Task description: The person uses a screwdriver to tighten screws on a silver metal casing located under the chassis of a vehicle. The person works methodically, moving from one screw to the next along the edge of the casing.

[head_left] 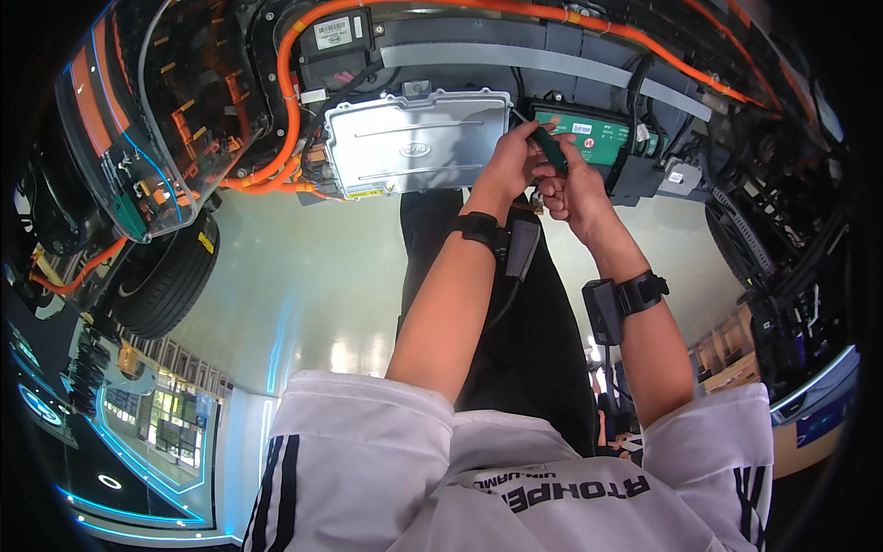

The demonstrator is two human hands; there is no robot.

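Observation:
A screwdriver (pixel 549 149) with a dark green handle slants between my hands, its thin shaft pointing up and left toward the right edge of a silver metal cover (pixel 405 138). My right hand (pixel 578 189) is closed around the handle, thumb along it. The fingers of my left hand (pixel 510 166) pinch the tool's front part beside the cover's right corner. The screwdriver's tip is too small to make out, so I cannot tell whether it touches a screw. Just behind my right hand sits a green-topped flat box (pixel 598 138).
Thick orange cables (pixel 292 69) arch over and beside the cover. A black module (pixel 333 41) with a white label sits at the upper left, and a wheel (pixel 170 281) stands below left. Strapped devices (pixel 522 244) ride on my wrists. Pale floor (pixel 303 267) shows underneath.

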